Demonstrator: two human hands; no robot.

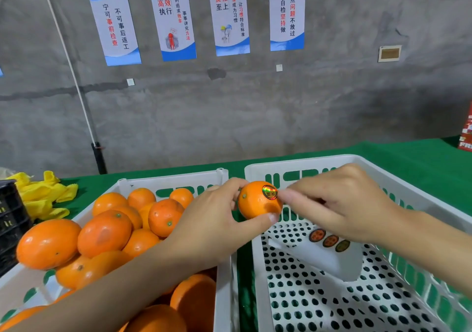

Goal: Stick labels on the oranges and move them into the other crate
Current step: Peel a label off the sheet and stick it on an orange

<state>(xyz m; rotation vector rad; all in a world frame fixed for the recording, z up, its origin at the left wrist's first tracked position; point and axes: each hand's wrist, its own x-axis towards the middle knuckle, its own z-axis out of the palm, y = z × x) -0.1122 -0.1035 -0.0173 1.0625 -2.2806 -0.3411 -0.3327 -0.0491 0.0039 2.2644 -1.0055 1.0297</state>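
Left grip (212, 219) is closed on one orange (255, 204), thumb under, fingers over the top and far side. It holds the orange in the air over the seam between the two crates, at the right crate (306, 160) wall. A shiny round label (270, 192) sits on the upper right of the orange.

Right grip (339, 199) has its fingertips at the label's edge, but they're blurred. Can't tell if it's pinching the label or pressing it down.

Handling, my read:
- Orange is light, firm and round. The skin is waxy, so it's a bit slippery.
- Take it across the widest part with opposed thumb and fingers, and keep the label patch clear.
- It bruises if squeezed or dropped, so set it down in the crate, don't toss it.
- Label is thin and floppy and sticks on contact. Handle it by the rim and rub it flat from the centre.

The label sheet (319, 257) lies in the right crate with three labels showing. The unlabelled pile (104, 232) is in the left crate (173, 178). Both crates sit on the green counter (408, 153).
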